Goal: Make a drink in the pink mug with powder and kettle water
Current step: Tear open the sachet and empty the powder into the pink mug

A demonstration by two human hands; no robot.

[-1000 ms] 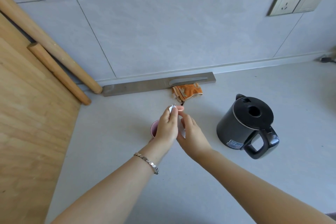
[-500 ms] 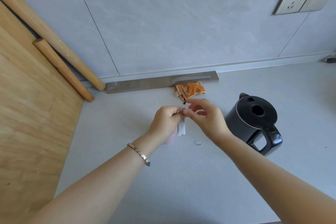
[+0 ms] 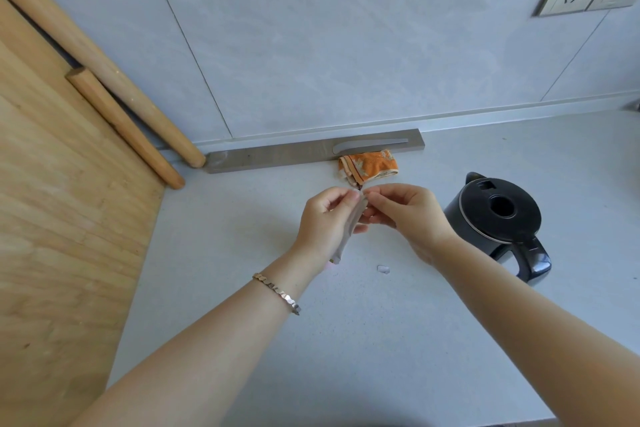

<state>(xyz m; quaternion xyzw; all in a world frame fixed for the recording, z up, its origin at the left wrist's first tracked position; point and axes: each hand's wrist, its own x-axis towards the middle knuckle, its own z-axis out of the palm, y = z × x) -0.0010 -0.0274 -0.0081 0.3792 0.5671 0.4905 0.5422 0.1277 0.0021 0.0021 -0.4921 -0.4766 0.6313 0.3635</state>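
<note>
Squarely between the hands, left hand [image 3: 323,225] and right hand [image 3: 412,218]: powder sachet [image 3: 350,229].

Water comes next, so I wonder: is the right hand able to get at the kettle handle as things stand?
Probably yes: bare counter lies between right hand and kettle handle, though it now pinches the sachet.

Kettle [image 3: 498,218] right; bare counter [image 3: 346,340] front.
</note>
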